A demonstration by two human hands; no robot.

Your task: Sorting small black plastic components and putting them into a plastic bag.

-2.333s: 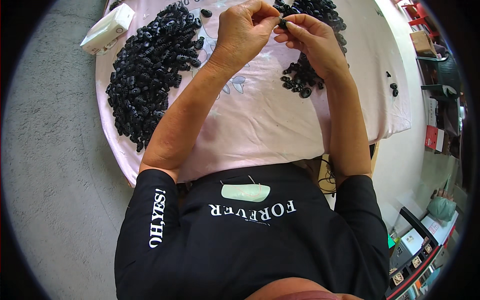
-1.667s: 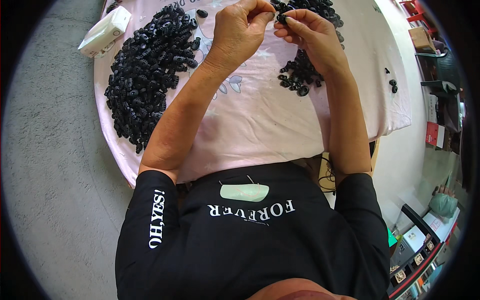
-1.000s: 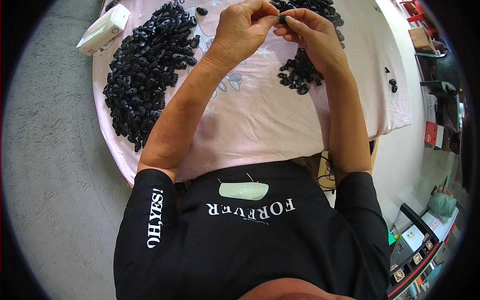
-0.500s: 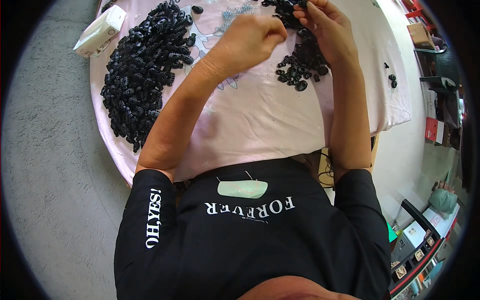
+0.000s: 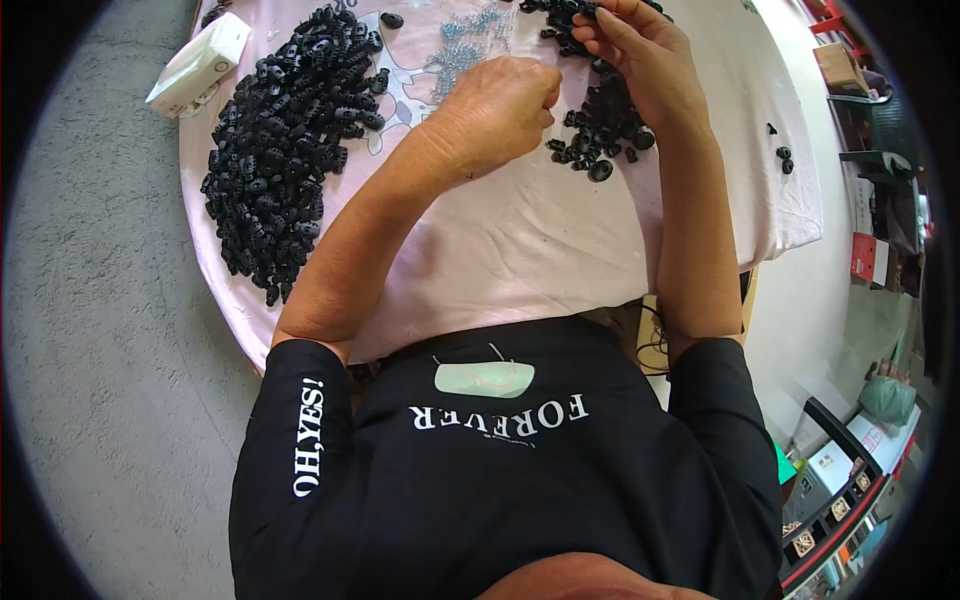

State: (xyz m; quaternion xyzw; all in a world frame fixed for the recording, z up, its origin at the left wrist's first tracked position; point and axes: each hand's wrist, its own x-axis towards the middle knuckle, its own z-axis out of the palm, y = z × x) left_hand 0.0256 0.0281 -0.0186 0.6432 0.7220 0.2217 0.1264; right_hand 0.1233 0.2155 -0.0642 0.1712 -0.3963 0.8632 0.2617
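My left hand [image 5: 500,105] is closed with its fingers curled under, above the table between the heaps. Whatever its fingertips pinch, if anything, is hidden. Just beyond it lies a loose pile of small silvery springs [image 5: 462,50]. My right hand [image 5: 648,60] is raised over the far side, thumb and fingers pinched round a small black plastic piece [image 5: 588,11]. Beneath and beside that hand spreads a pile of small black plastic parts [image 5: 600,118], some of them round. On the left a larger heap of black ribbed barrel-shaped plastic pieces [image 5: 275,160] covers the cloth.
A pale pink cloth [image 5: 520,240] covers the round-edged table. At the far left edge stands a white box [image 5: 200,65]. A few stray black pieces [image 5: 786,160] lie to the right. Beyond the table are a cardboard box [image 5: 838,70] and cluttered shelving.
My left hand has come slightly nearer to me, uncovering more of the springs. My right hand has shifted a little left, still pinching the small black piece.
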